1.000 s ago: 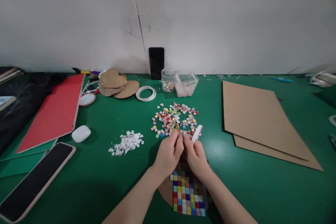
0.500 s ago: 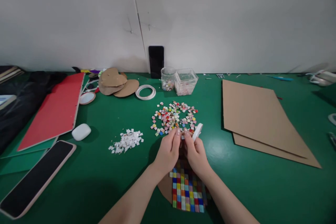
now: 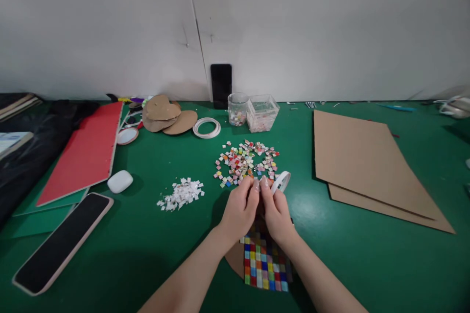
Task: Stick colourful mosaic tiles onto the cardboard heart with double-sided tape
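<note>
My left hand [image 3: 238, 210] is closed in a pinch, its thumb and finger meeting the right fingertips; what lies between them is too small to make out. My right hand [image 3: 274, 212] is closed too, and a white roll of tape [image 3: 286, 181] stands out from it like a ring. Below both hands lies a sheet of coloured mosaic tiles [image 3: 262, 266] on a round piece of cardboard [image 3: 235, 260], its upper part hidden by the hands. Just beyond the fingertips is a loose heap of small coloured tiles [image 3: 238, 161].
White square scraps [image 3: 181, 194] lie to the left. Behind stand a clear cup [image 3: 238, 109], a clear box [image 3: 262, 113] and an upright phone [image 3: 221, 85]. Cardboard sheets [image 3: 363, 156] lie right; a red board [image 3: 86, 151], white case [image 3: 120, 182] and phone [image 3: 62, 244] lie left.
The tape roll has turned in my right hand, so its ring opening shows more. Both hands stay pinched together. The whole view has shifted slightly.
</note>
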Motion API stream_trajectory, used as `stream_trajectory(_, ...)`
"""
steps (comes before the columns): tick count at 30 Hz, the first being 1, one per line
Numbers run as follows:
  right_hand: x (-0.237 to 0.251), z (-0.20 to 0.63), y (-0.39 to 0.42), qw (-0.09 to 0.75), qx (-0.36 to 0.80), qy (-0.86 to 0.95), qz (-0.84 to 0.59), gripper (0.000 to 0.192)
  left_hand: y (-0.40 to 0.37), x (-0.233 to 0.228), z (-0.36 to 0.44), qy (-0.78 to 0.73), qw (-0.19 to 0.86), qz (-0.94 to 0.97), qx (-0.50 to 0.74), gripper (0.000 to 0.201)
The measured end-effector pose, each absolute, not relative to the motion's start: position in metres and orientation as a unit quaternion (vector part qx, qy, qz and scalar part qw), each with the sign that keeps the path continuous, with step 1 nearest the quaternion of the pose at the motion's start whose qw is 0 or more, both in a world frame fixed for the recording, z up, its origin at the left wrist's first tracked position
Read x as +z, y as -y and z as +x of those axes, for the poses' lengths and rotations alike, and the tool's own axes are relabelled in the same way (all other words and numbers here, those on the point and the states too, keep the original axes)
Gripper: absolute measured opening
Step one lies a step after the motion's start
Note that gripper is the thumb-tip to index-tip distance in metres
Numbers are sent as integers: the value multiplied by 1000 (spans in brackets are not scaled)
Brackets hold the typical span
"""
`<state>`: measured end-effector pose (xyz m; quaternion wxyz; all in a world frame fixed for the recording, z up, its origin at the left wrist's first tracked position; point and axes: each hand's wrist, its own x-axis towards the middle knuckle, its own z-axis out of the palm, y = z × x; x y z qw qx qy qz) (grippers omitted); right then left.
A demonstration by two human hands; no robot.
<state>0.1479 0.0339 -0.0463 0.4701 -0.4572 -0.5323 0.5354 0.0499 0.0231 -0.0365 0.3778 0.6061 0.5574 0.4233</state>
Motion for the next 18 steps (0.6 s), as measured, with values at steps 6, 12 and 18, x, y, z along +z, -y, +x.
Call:
stream_trajectory(6, -45, 148, -35, 453, 466, 600, -466, 29, -24, -39, 49, -588, 349, 619, 387, 22)
stream_trajectory(12, -47, 149, -34, 417, 395, 642, -508, 27, -22, -38, 49, -587, 327, 640, 373, 19)
stream_trajectory(18, -48, 151, -37, 370, 305, 699, -531, 30, -21, -40, 49, -589, 279, 678, 339, 17)
